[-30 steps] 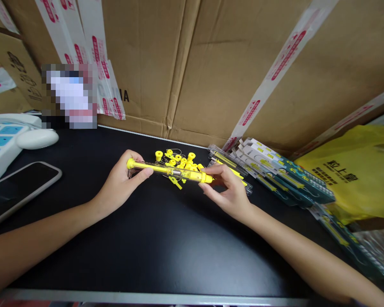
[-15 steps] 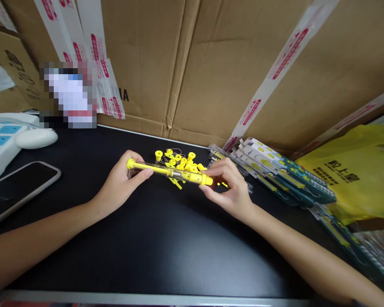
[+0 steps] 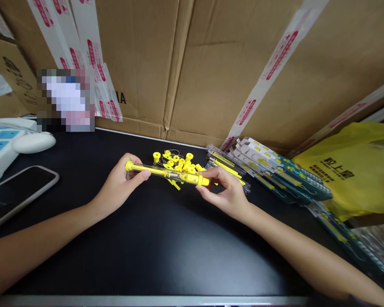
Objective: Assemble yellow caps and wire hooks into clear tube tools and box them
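Note:
Over the black table (image 3: 166,247) both hands hold one clear plastic tube (image 3: 161,172) with yellow ends and a yellow part inside. My left hand (image 3: 120,185) is closed round the tube's left end, thumb on top. My right hand (image 3: 225,192) pinches the yellow cap at the tube's right end. Just behind the tube lies a heap of small yellow caps and wire clips (image 3: 176,162).
A row of packaged tubes (image 3: 275,175) fans out to the right, beside a yellow plastic bag (image 3: 348,170). A phone (image 3: 19,192), a white power strip (image 3: 0,147) and a white mouse (image 3: 33,141) sit at the left. Taped cardboard boxes (image 3: 192,64) wall off the back.
My right hand's fingers have shifted slightly on the tube's right cap. The view has drifted a little; the tube stays held between both hands.

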Motion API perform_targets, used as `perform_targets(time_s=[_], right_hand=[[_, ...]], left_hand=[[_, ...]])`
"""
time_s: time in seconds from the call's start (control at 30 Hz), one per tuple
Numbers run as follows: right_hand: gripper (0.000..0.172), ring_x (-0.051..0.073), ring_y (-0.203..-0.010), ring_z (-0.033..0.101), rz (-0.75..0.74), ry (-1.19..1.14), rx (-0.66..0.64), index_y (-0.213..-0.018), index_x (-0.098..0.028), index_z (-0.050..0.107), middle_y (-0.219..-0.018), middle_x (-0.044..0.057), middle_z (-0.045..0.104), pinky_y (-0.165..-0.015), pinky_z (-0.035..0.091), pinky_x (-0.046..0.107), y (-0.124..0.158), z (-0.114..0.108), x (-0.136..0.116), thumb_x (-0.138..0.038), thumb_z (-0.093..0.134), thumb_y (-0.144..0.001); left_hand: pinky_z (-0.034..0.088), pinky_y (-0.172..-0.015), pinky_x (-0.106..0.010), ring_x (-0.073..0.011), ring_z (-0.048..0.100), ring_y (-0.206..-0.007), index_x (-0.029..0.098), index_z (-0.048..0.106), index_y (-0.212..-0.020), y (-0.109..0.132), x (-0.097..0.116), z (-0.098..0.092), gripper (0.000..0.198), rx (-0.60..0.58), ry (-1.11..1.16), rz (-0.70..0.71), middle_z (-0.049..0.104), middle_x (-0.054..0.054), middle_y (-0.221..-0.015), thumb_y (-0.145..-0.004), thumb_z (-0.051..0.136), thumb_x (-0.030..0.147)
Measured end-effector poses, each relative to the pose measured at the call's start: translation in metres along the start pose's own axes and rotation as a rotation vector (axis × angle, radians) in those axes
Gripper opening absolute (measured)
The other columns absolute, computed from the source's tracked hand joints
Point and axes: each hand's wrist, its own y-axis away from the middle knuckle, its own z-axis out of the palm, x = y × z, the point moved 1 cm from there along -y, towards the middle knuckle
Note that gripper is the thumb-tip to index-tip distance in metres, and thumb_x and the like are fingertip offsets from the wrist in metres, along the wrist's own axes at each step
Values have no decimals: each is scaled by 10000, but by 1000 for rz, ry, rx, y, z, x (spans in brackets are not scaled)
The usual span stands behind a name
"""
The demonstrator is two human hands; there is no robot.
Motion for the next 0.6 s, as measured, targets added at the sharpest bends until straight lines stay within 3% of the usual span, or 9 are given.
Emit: perform_targets(time_s=[0.17,0.4,0.6], right_hand=[[160,150,-708,576,-67,69,9,-930,-195,590,-851,50,566,-543,509,262,-7,-3,-4,-188,679,-798],[171,106,-557,555,70,-58,-20,-949,-204,551,-725,-12,559,-514,506,242,0,4,2,-180,649,-810],[180,114,-544,572,143,-97,-32,-947,-215,529,-670,-28,575,-505,512,240,2,6,4,-220,648,-812]], left_hand=[[437,-639,-270,-152,598,-710,209,465,-876,-1,1,1,260,-9,20,-9,591,22,-738,-810,620,408],[450,-653,-276,-154,600,-707,212,467,-868,-2,0,2,248,-12,24,-21,606,21,-725,-802,622,394],[467,-682,-288,-160,615,-716,211,473,-864,-3,-1,2,254,-12,17,-35,618,18,-720,-797,620,408]])
